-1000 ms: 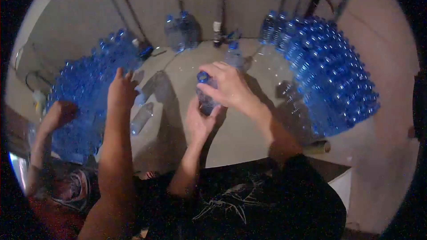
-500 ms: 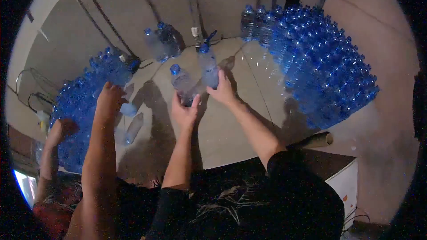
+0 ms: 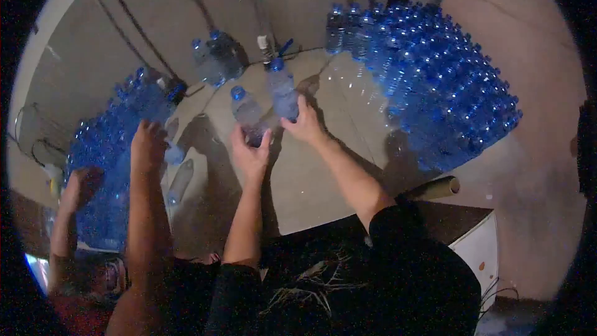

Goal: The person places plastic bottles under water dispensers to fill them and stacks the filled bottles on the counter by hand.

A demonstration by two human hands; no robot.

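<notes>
My left hand (image 3: 252,152) is closed around the lower part of a clear water bottle (image 3: 247,112) with a blue cap, tilted a little to the left. A second blue-capped water bottle (image 3: 282,87) stands nearly upright just to the right, gripped near its base by my right hand (image 3: 305,124). The two bottles are close together over the light tabletop (image 3: 311,193). Whether their bases touch the surface I cannot tell.
A large block of blue-capped bottles (image 3: 435,81) stands at the right, a smaller group (image 3: 106,168) at the left. Another person's hands (image 3: 148,140) work there beside a lying bottle (image 3: 181,182). Two bottles (image 3: 217,62) stand by the wall. A cardboard tube (image 3: 435,188) lies front right.
The view has shifted slightly, so most things sit a little further left. Both my hands keep their hold on the bottles. The other person's hands have moved slightly at the left group.
</notes>
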